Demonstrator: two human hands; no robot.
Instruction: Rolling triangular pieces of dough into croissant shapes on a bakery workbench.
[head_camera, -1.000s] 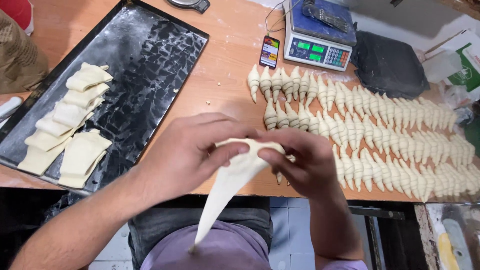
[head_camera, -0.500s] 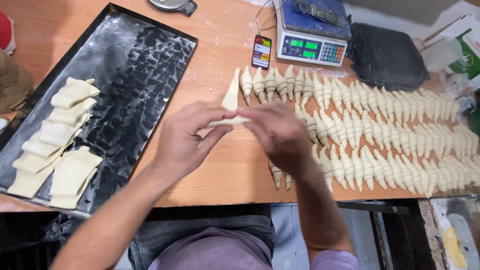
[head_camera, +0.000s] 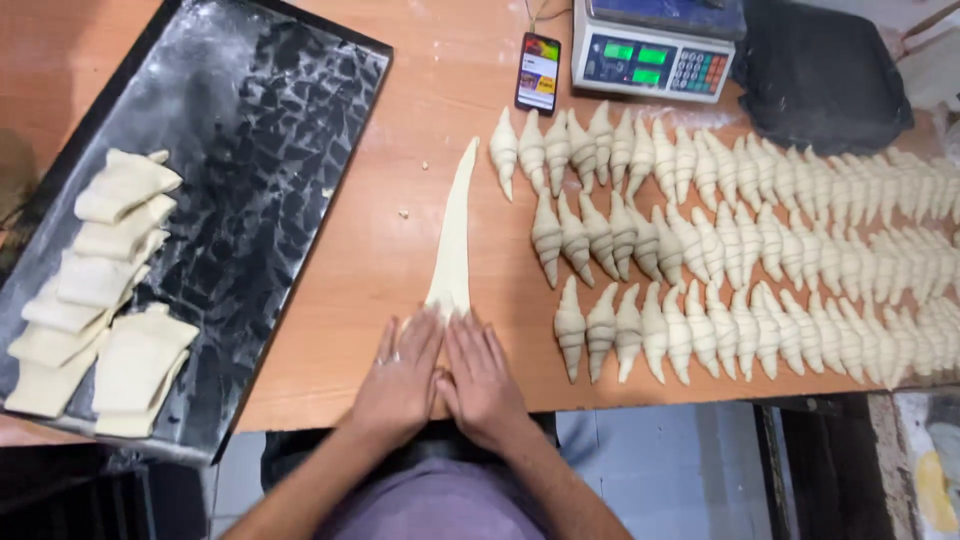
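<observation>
On the near edge of the wooden tabletop (head_camera: 330, 300), seen from the head camera, both hands lie flat, side by side and touching, palms down with fingers stretched forward. The left hand (head_camera: 398, 378) and the right hand (head_camera: 483, 380) press on the wide near end of a long dough triangle (head_camera: 455, 235), so neither hand grips anything; each is spread wide over the dough. A ring shows on one finger of the left hand. The dough strip runs straight away from the hands, narrowing to a thin tip at the far end, just left of the shaped pieces.

Right of the strip, rolled croissants (head_camera: 740, 240) lie in three rows that stretch to the right edge of the view, packed close, tips pointing near and far. At the far side, a phone (head_camera: 538, 73) with a lit screen lies beside a digital scale (head_camera: 655, 55), and a dark folded cloth or bag (head_camera: 820, 75) sits right of the scale. On the left, a black baking tray (head_camera: 250, 180), dusted with flour, carries stacked dough sheets (head_camera: 100, 290) at its left end. A few small crumbs lie between tray and strip.
</observation>
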